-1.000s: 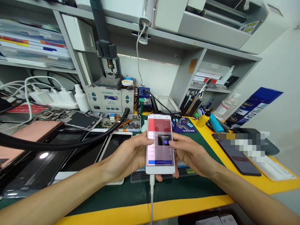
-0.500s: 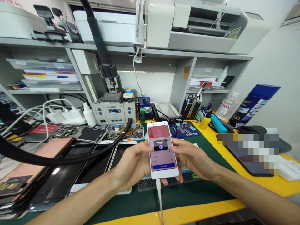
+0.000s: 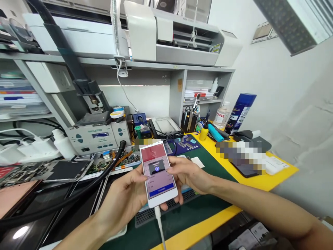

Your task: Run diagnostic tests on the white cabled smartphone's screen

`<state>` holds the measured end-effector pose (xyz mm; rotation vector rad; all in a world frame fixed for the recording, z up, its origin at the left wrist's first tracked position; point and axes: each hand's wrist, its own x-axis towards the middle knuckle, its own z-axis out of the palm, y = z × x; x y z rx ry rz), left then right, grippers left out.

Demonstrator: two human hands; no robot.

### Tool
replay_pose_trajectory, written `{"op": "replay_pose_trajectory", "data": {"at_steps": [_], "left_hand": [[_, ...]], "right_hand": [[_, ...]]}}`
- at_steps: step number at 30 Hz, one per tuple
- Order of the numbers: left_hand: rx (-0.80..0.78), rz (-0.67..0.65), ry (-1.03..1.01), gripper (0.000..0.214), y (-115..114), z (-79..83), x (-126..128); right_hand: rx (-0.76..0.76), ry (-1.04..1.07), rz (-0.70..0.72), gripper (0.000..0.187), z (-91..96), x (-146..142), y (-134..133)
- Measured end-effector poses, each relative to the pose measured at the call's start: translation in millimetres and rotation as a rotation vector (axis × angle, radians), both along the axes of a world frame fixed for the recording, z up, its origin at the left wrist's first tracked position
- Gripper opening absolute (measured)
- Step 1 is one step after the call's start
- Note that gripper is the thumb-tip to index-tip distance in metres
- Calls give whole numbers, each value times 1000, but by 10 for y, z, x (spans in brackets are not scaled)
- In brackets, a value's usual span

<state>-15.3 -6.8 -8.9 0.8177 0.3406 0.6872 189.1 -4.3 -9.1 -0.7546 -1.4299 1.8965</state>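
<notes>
A white smartphone (image 3: 158,173) is held up between both hands over the green mat, its screen lit with a red band on top, a dark pop-up in the middle and a blue bar below. My left hand (image 3: 130,191) grips its left side, thumb on the screen's edge. On the right side, my right hand (image 3: 188,175) holds it too, thumb over the edge of the screen near the pop-up and fingertips showing underneath. A white charging cable (image 3: 159,222) is plugged into the phone's bottom end and runs down out of view.
Several dark phones and a black hose (image 3: 104,177) lie at the left. Behind stand a hot-air station (image 3: 96,137) and an open tray of small parts (image 3: 130,156). A blue spray can (image 3: 240,113), a yellow bottle (image 3: 204,133) and a dark phone (image 3: 244,166) are at the right.
My view has swung to the right, so the bench appears shifted left. The phone stays in both hands, now more tilted in the picture; its screen looks much the same.
</notes>
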Motion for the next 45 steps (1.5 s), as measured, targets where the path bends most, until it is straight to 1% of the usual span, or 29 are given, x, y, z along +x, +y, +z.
{"op": "replay_pose_trajectory", "data": {"at_steps": [10,13,18,22,27,31,36,41,45], "left_hand": [[-22,-6,-11,47,-4,-15,-13],[-40,12,-44,50,-9,-16,-5],[16,-30,-79,48,16,-41,12],[49,-17,-60,47,42,-54,14],[26,-13,-72,48,50,-58,16],[24,0,-72,50,44,-67,12],[45,0,-81,48,46,-33,15],[-24,-21,-142,52,73,-22,-1],[-82,-47,-178,55,84,-41,-32]], "right_hand": [[-51,4,-22,41,13,-11,-14],[-40,-5,-27,42,8,-16,-21],[-35,-12,-62,43,17,-32,-46],[-26,-22,-73,48,10,-42,-57],[-10,-22,-88,52,-12,-52,-64],[2,-24,-94,51,-9,-58,-70],[10,-22,-87,53,8,-68,-78],[1,17,-48,54,11,-83,-85],[-39,19,-24,53,9,-86,-75]]}}
